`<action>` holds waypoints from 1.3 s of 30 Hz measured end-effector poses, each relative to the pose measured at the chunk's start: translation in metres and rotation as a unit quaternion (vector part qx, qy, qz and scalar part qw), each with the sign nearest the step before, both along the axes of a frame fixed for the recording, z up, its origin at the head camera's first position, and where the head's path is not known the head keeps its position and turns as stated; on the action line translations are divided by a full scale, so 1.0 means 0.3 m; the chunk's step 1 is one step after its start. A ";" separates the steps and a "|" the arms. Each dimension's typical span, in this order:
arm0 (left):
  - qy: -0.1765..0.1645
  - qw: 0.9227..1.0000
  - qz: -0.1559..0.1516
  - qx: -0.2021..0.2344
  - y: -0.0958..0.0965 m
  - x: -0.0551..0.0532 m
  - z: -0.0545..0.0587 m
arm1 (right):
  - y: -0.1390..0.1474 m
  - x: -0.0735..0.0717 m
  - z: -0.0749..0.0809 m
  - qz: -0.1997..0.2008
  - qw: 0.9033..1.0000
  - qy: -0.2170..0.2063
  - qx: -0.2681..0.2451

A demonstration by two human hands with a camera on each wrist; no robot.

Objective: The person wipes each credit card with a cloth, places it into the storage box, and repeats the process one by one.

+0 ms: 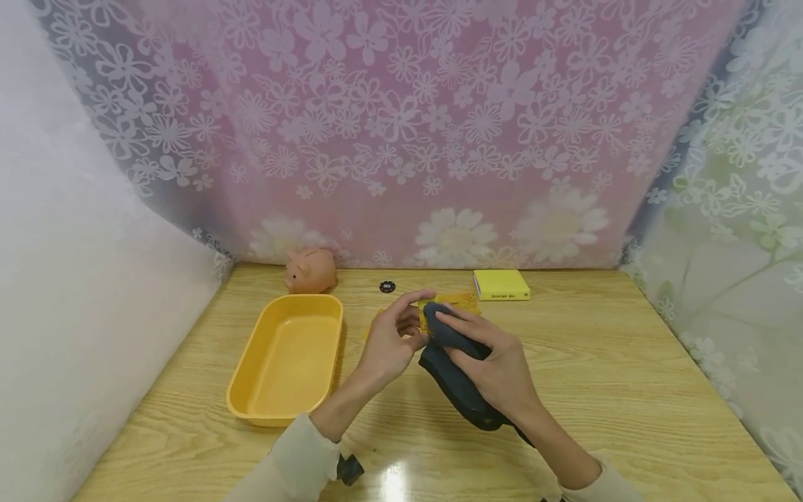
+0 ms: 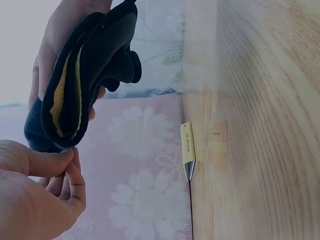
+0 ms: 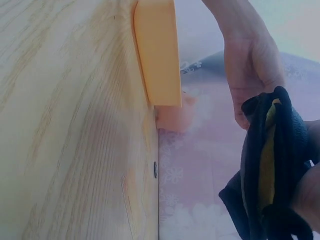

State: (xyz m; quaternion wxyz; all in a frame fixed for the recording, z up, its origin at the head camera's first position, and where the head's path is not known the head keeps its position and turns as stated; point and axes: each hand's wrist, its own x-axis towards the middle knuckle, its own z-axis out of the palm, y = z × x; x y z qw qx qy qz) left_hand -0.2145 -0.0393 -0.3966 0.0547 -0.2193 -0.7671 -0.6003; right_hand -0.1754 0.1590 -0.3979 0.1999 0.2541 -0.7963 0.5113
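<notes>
A dark navy, fleece-like folded item (image 1: 461,387) with a yellow inner side is held above the middle of the table. My right hand (image 1: 507,362) grips it from the right, thumb and fingers about its folds. At its far left end is my left hand (image 1: 390,343), thumb and fingertips pinching the item's lower edge in the left wrist view. Between its layers, yellow (image 2: 60,100) shows in both wrist views; whether this is lining or something inside, I cannot tell. Thin yellow patterned slips (image 1: 465,300) lie on the table behind the hands, partly hidden.
An orange-yellow tub (image 1: 285,411) stands left of the hands, with a pink piggy bank (image 1: 311,272) behind it. Farther back lie a black round chip (image 1: 387,286) and a yellow book-like box (image 1: 502,284). Floral cloth (image 1: 401,139) hangs along the table's back edge.
</notes>
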 end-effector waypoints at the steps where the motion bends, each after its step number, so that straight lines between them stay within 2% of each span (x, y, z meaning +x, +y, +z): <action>1: -0.001 1.000 0.003 -0.002 -0.003 0.001 -0.001 | 0.003 0.001 -0.001 -0.006 1.000 0.000 0.002; 9: -0.010 1.000 0.024 0.005 -0.028 0.009 0.002 | 0.042 -0.008 -0.010 -0.036 0.999 0.020 -0.010; 16: -0.017 0.998 0.062 -0.001 -0.050 -0.001 -0.008 | 0.084 -0.026 -0.014 -0.083 0.996 0.004 -0.026; 20: -0.010 0.997 0.070 -0.011 -0.063 -0.003 -0.003 | 0.100 -0.023 -0.003 -0.101 0.994 0.004 -0.032; 22: -0.006 0.997 0.070 -0.020 -0.069 -0.006 -0.004 | 0.095 -0.018 0.004 -0.090 0.995 0.020 -0.033; 26: 0.005 0.998 0.061 -0.031 -0.070 -0.008 -0.006 | 0.055 -0.014 0.007 -0.028 0.998 0.055 -0.025; 30: 0.015 0.998 0.043 -0.036 -0.056 -0.006 -0.008 | -0.003 -0.011 -0.003 0.018 0.999 0.049 -0.010; 34: 0.023 0.999 0.021 -0.039 -0.039 -0.002 -0.003 | -0.048 -0.010 -0.007 0.027 0.999 0.042 -0.002; 39: 0.028 0.998 0.017 -0.048 -0.033 0.001 0.009 | -0.067 -0.012 -0.008 0.006 0.998 0.054 0.008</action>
